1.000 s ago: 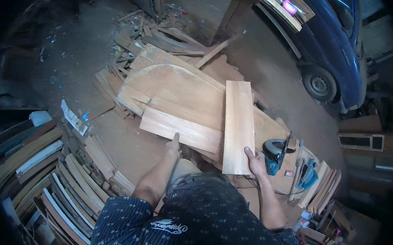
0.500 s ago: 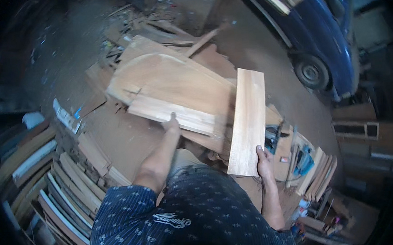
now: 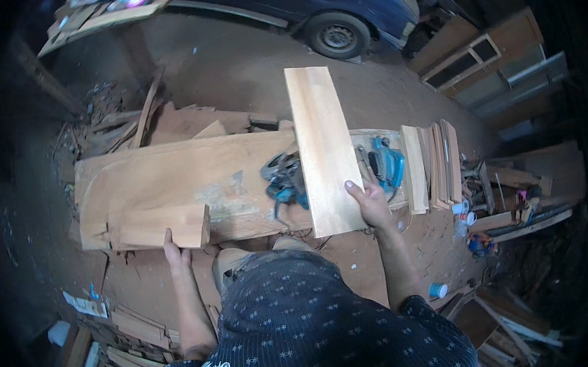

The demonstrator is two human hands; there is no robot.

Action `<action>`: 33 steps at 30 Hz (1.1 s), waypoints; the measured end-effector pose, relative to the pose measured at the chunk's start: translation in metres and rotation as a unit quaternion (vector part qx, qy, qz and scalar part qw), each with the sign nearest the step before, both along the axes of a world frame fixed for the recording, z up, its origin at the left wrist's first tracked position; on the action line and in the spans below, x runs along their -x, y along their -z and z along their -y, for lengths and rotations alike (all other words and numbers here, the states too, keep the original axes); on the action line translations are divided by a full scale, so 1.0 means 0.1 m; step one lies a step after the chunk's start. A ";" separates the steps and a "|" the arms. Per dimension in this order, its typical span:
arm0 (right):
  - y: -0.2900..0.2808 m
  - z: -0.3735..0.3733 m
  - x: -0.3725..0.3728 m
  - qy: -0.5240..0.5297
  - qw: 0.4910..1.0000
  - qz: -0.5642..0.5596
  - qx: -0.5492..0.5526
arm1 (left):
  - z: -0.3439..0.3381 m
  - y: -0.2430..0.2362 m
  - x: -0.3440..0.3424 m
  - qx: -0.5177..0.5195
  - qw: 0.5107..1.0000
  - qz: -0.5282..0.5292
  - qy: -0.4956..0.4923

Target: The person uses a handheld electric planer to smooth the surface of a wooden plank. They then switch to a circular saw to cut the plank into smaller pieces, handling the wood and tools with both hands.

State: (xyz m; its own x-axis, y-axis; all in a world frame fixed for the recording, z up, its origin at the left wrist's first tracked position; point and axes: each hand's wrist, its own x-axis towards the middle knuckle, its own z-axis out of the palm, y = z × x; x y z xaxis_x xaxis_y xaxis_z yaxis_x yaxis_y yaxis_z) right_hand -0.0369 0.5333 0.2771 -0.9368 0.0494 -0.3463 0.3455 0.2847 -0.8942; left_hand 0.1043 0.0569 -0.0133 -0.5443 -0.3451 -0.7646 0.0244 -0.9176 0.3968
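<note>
My left hand (image 3: 177, 249) grips the near edge of a short pale board (image 3: 160, 221), thumb on top, at the left end of a long, worn wooden work surface (image 3: 223, 151). My right hand (image 3: 372, 205) holds a longer pale board (image 3: 321, 137) by its right edge, lengthwise away from me, over the tools on that surface. A blue and black power tool (image 3: 282, 184) shows left of this board, partly hidden by it. A blue planer (image 3: 388, 163) lies to its right, beside several upright-looking light slats (image 3: 429, 167).
A dark blue car (image 3: 377, 0) stands beyond the work surface. A shelf with odds and ends (image 3: 105, 16) is at upper left. Scrap wood (image 3: 119, 124) lies behind the surface. Old panels and a framed cabinet door (image 3: 459, 63) lean at right. Stacked wood strips (image 3: 133, 365) are at lower left.
My view has turned right, bringing the car to the top and the tools toward the centre. The right board now sits over the tools; the left board has swung toward the surface's left end.
</note>
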 end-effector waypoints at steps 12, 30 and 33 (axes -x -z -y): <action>0.55 -3.40 0.41 0.062 0.859 -0.058 -0.505 | -0.51 0.09 -0.21 0.111 0.988 0.060 0.084; 1.94 -2.13 0.94 0.005 0.983 -0.112 -0.142 | -1.18 -0.59 -0.34 0.345 0.918 0.180 0.078; 1.77 -1.37 0.82 -0.107 0.980 -0.117 -0.124 | -1.10 -0.56 -0.29 0.394 0.901 0.168 0.073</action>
